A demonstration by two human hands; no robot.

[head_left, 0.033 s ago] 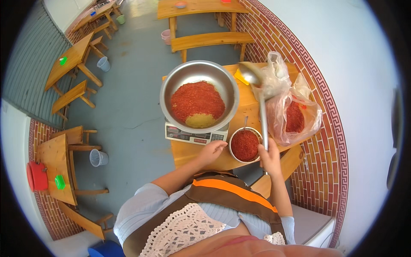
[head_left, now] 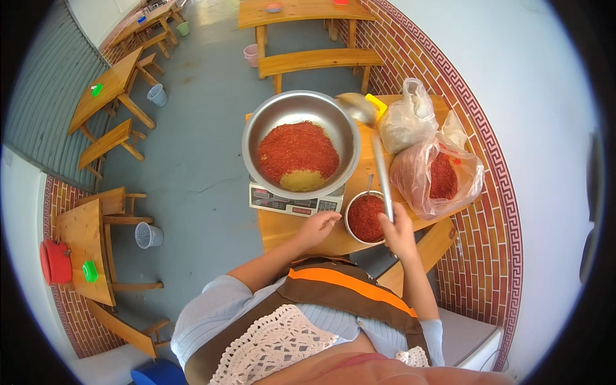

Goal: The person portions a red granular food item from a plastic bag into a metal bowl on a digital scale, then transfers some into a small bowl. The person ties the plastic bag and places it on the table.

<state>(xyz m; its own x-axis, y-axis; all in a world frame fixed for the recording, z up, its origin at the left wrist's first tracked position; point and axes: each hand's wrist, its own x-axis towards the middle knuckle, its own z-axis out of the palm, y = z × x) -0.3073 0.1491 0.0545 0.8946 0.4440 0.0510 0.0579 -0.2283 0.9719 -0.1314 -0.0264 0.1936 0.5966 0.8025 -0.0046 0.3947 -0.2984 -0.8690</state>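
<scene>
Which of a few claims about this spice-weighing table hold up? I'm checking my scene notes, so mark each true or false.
1. The large round steel bowl sits on the digital scale. True.
2. The right hand holds the long steel ladle. True.
3. The ladle's scoop is heaped with red flakes. False: it looks empty.
4. The left hand grips the clear plastic bag of red flakes. False: it rests beside the small round steel bowl.

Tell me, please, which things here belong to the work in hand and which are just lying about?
In use:
- right hand gripping the long metal ladle
- left hand beside the small bowl of red flakes
- big steel bowl on the scale
- bag of red flakes

Lying about:
- clear bag
- side tables
- bench
- grey bins
- red pot
</scene>
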